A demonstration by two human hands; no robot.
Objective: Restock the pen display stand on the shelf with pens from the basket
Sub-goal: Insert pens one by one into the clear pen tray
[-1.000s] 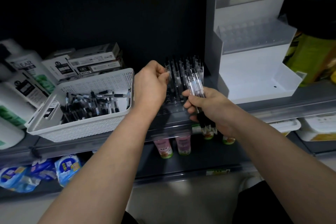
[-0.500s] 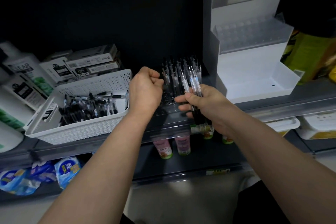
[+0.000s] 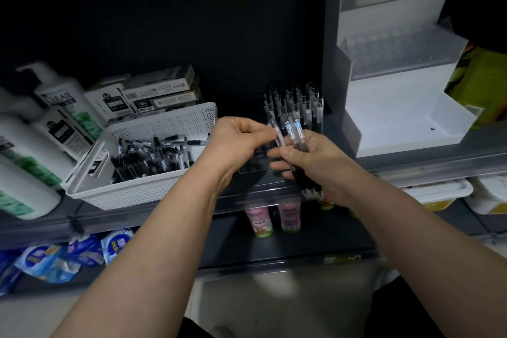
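Basket (image 3: 142,189): left of both hands on the shelf (image 3: 439,164), loose pens inside.
Left hand (image 3: 238,143): has moved right, now pinching one pen (image 3: 275,132) from the bundle.
Right hand (image 3: 312,159): still gripping the pen bundle (image 3: 296,132).
Display stand (image 3: 295,101): just behind both hands, partly filled.

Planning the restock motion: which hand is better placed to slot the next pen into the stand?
Left, probably. Its fingers already pinch one pen just before the stand, while the right hand grips the bundle.
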